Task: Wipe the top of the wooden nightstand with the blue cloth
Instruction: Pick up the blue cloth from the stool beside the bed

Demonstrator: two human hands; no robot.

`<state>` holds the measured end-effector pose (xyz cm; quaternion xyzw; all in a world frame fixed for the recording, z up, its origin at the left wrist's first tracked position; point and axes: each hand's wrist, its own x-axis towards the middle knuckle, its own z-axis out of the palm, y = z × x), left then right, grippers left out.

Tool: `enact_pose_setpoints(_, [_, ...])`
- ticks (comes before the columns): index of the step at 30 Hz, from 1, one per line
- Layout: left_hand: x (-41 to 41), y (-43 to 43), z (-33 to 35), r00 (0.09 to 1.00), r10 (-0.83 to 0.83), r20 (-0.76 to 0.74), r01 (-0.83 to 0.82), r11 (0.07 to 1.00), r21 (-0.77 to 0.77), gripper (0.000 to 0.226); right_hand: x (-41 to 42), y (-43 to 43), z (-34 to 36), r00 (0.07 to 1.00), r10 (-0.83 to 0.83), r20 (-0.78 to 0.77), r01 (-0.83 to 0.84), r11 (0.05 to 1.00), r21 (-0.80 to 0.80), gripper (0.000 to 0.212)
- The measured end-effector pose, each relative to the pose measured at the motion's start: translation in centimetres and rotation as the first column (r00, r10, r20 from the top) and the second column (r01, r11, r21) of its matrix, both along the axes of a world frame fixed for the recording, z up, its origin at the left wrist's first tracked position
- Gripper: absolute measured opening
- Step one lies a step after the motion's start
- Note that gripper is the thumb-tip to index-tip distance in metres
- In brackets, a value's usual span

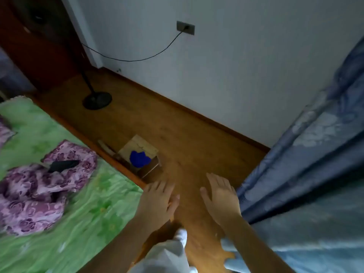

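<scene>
Nightstand [142,147] legs hid; hands [157,200] blurry.

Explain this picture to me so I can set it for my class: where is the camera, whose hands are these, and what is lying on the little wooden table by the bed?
There is one picture only, taken by a wide-angle camera worn on a person's head, looking forward and down. No machine is involved: the two bare hands belong to the wearer. The left hand and the right hand are both open, held out above the wooden floor, and hold nothing. Ahead of them, beside the bed with the green sheet, stands the small wooden nightstand. On its top lies the blue cloth, bunched up and not yet picked up. On the bed lie a purple flowered fabric and a dark object I cannot identify. A blue curtain hangs at the right, and a dark round stand base sits on the floor further off.
</scene>
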<state>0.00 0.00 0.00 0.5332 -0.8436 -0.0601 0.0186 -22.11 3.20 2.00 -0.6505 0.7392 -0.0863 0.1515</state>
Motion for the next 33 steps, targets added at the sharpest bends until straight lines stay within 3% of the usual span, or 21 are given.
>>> enact_pose_setpoints(8, [-3.5,-11.4,-2.4,0.999,0.044,0.021,-0.047,0.986,0.161,0.07,-3.2,-9.6,-2.4,0.998,-0.061,0.004,0.061,0.997,0.048,0.056])
enact_pose_setpoints(20, [-6.1,-28.7,-3.1,0.99,0.129,0.06,-0.139,0.967,0.212,0.065,-6.0,-28.6,-3.1,0.999,0.03,0.035,-0.031,0.999,0.014,0.057])
enact_pose_setpoints(27, [-5.5,-34.9,-2.9,0.935,0.346,0.073,-0.353,0.91,0.216,0.064,-5.6,-39.9,-4.7,0.947,0.321,0.021,-0.321,0.945,0.067,0.057])
enact_pose_setpoints(33, [-3.7,-35.9,-3.2,0.762,0.641,0.093,-0.644,0.733,0.218,0.072,-1.3,-49.3,-4.9,0.728,0.685,0.033,-0.685,0.724,0.086,0.06])
